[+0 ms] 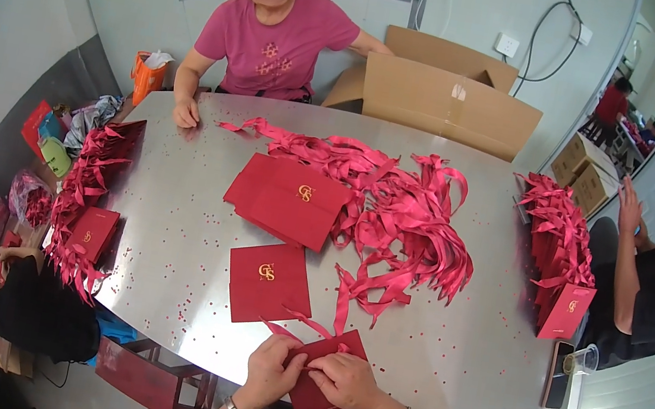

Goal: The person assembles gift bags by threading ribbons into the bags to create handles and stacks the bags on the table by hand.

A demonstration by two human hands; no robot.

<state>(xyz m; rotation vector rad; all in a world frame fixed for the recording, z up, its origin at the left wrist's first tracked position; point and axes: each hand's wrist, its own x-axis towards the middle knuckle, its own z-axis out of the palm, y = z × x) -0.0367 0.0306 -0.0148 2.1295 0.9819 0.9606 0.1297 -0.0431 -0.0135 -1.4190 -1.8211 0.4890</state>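
Note:
At the near edge of the table, both hands are closed on a flat red paper gift bag (307, 397). My left hand (272, 370) grips its left side. My right hand (345, 381) lies over its upper part, with the fingertips of both hands pinched close together. A pink-red ribbon (308, 322) runs over the bag's top edge by the fingers; its ends under them are hidden. Just beyond lies a single red bag (271, 284) with a gold emblem, and past it a stack of the same bags (281, 196). A tangled heap of ribbons (417, 220) spreads to the right.
Rows of ribboned bags stand at the left (91, 180) and right (554, 236) table edges. A phone (557, 376) and a clear cup (585, 359) sit at right. People sit across, left and right. Cardboard box (450, 104) behind; wooden stool (140, 373) at left.

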